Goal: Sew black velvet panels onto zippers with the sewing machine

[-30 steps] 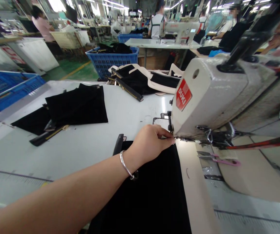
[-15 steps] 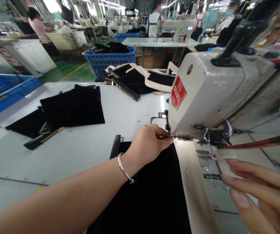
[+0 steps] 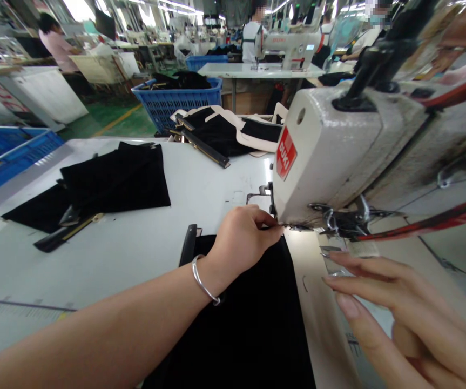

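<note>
My left hand (image 3: 249,232), with a silver bangle at its wrist, is closed in a pinch on the edge of a black fabric piece (image 3: 252,319). Its fingertips are beside the underside of the sewing machine head (image 3: 317,156). The fabric lies flat on the table, with a dark zipper strip (image 3: 189,243) at its upper left corner and a pale cream strip (image 3: 303,270) along its right side. To the right, my right hand (image 3: 406,302) hovers with fingers spread, holding nothing. Metal tips of a small tool (image 3: 326,249) show just beyond its fingers; the rest is hidden.
More black pieces with zippers (image 3: 115,181) lie on the left of the white table (image 3: 143,243). A pile of black and cream pieces (image 3: 224,132) is at the back edge. Blue crates (image 3: 176,105) stand beyond, and several people work farther off.
My right hand has moved left, nearer the cream strip, and now covers most of the small tool and its pink handles. My left hand keeps its pinch; the view has shifted slightly.
</note>
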`<state>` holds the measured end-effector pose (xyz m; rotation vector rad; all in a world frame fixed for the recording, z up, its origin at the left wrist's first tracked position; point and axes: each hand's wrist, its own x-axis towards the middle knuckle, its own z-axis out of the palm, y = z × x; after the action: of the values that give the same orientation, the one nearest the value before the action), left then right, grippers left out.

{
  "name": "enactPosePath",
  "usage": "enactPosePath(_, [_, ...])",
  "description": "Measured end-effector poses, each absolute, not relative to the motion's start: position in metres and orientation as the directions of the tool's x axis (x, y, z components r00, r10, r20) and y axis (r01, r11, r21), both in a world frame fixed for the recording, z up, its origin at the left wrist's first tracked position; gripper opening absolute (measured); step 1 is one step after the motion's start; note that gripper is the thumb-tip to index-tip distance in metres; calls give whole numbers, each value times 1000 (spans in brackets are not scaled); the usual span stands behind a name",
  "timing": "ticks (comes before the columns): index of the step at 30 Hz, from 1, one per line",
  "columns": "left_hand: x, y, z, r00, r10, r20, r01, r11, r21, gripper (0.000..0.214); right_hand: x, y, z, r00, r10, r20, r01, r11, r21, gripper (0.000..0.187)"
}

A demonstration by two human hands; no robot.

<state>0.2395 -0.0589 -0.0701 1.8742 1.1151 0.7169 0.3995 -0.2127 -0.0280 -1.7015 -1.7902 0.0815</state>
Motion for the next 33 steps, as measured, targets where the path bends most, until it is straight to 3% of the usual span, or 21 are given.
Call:
enactPosePath(4, [241, -60, -69, 451, 889, 80, 419, -290, 861, 18, 405, -198, -23, -40, 953, 300, 902, 163, -399, 21])
enactPosePath(8, [241, -60, -68, 443, 892, 90, 407, -290, 866, 16, 402, -181, -16, -15, 987, 161, 882, 89, -462, 12])
enactPosePath(14, [241, -60, -70, 444, 891, 96, 429, -306, 850, 16, 393, -166, -22, 28, 997, -78, 863, -63, -501, 16])
enactPosePath(23, [242, -62, -66, 423, 902, 81, 439, -283, 853, 15, 388, -159, -34, 79, 992, -101, 819, -122, -560, 21])
enactPosePath(33, [243, -63, -67, 421, 903, 88, 432, -284, 856, 14, 387, -156, -36, 62, 987, -149, 843, -132, -522, 23])
